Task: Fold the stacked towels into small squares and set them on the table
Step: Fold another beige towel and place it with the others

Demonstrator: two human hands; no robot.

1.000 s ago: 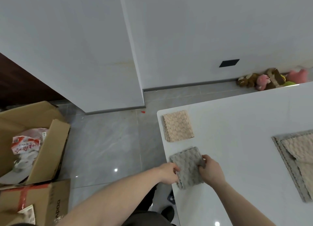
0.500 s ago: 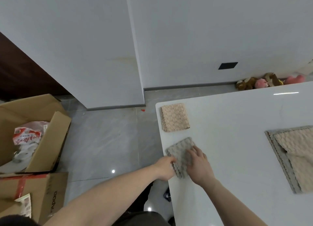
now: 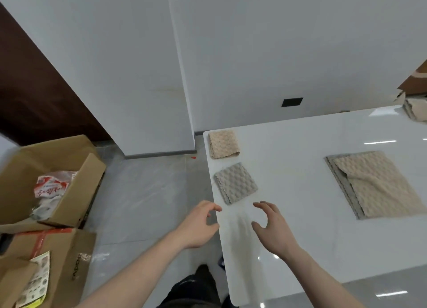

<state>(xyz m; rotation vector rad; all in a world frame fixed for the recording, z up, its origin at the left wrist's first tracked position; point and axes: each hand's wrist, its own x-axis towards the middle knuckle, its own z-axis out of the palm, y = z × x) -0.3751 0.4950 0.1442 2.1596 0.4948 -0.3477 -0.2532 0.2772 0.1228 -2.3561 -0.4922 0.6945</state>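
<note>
On the floor at your far left sit open cardboard boxes [image 3: 53, 180] with a red and white bag [image 3: 52, 187] inside one. Your left hand [image 3: 198, 226] hangs over the table's left edge with its fingers loosely curled, and it holds nothing. Just past it, the grey folded towel [image 3: 235, 183] lies flat on the white table [image 3: 300, 238]. It is a small bumpy square, turned a bit so one corner points toward you. Behind it, near the table's far corner, lies the beige folded towel [image 3: 223, 144], also a small bumpy square. Your right hand [image 3: 275, 229] floats over the table with its fingers spread and holds nothing. Further right lies the stack of unfolded towels [image 3: 379, 185], beige on top of grey, with its long side running away from you.
</note>
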